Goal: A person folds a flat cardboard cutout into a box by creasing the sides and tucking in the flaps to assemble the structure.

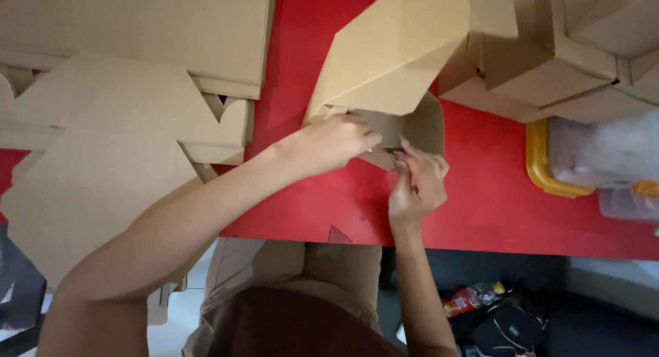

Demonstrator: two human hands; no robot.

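Observation:
A brown cardboard box (391, 55), partly folded, stands on the red table (494, 192) in front of me. My left hand (329, 143) presses against the near end of the box, fingers curled over its lower flap (425, 127). My right hand (415, 182) pinches the edge of that same flap from below, fingertips touching the cardboard. The flap's inner fold is hidden behind my hands.
A stack of flat cardboard blanks (117, 110) covers the left of the table. Finished folded boxes (563, 48) pile at the back right. A clear plastic container with a yellow rim (583, 158) sits at the right. Bags (494, 323) lie on the floor below.

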